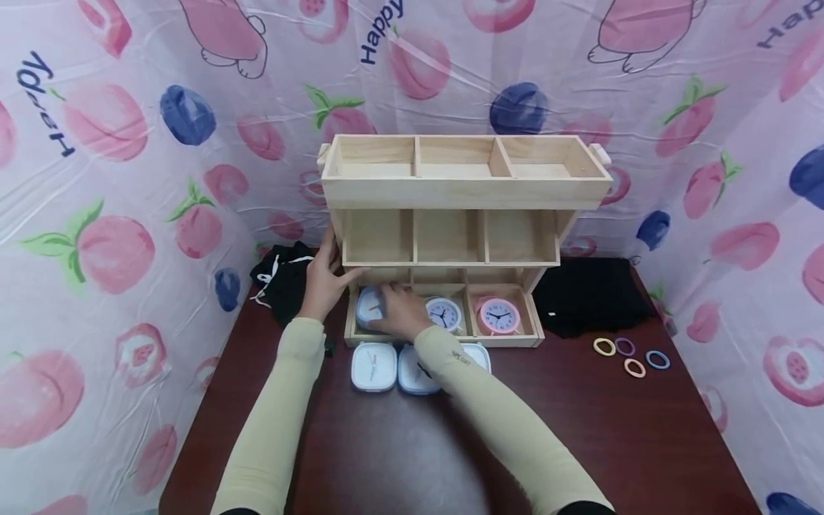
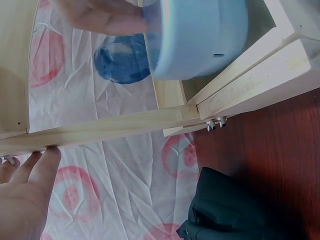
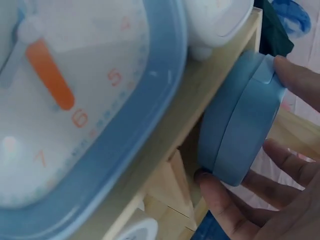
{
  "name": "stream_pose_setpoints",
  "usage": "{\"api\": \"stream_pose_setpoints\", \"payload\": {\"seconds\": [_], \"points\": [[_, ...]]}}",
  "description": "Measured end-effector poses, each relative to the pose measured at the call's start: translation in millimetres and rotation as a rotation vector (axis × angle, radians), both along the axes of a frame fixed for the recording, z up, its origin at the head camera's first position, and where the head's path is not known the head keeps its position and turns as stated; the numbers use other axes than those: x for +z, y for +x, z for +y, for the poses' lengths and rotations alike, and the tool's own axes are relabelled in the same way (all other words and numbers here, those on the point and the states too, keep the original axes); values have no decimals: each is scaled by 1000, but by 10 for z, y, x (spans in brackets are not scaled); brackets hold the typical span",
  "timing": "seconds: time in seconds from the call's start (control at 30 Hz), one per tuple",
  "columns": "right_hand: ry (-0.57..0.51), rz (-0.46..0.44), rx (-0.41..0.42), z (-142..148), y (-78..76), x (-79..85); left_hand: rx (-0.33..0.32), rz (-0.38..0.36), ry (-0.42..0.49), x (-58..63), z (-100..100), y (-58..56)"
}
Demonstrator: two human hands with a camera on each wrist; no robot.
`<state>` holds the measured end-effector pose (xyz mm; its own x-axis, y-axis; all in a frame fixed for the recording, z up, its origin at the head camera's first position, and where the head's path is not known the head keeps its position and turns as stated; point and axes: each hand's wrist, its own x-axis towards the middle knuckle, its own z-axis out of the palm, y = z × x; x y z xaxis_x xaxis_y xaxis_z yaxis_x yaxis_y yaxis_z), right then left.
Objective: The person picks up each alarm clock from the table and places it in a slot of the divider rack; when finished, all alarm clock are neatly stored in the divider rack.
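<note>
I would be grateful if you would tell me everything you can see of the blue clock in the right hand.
The blue clock has a smooth, plastic-looking case with rounded corners and a seam running round its side. Its pale face, turned toward the head camera, is too blurred to read. The right hand grips it by opposite edges, thumb against fingers. It is at the bottom-left compartment of the wooden box; whether it rests on the compartment's floor is unclear.

Wearing two pale yellow sleeves (image 1: 270, 422), snug, with black fabric (image 1: 583, 508) at upper ends. Showing small dark marking (image 1: 461, 357) on right one.
</note>
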<state>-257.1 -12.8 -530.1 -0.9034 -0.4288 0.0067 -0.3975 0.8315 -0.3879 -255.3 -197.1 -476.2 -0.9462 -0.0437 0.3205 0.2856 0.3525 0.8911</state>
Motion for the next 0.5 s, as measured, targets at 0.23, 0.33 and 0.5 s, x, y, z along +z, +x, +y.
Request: {"api": "stream_pose_setpoints", "payload": {"seconds": [0.23,0.33,0.5], "points": [[40,-3,-17,5,-17,-56,-3,44,0,-158,-68,-98],[65,9,-1,4,-26,-90,2,42,0,-159,-67,-107],[87,47,20,1,-28,-152,2,43,8,-166,-71,-102]]}}
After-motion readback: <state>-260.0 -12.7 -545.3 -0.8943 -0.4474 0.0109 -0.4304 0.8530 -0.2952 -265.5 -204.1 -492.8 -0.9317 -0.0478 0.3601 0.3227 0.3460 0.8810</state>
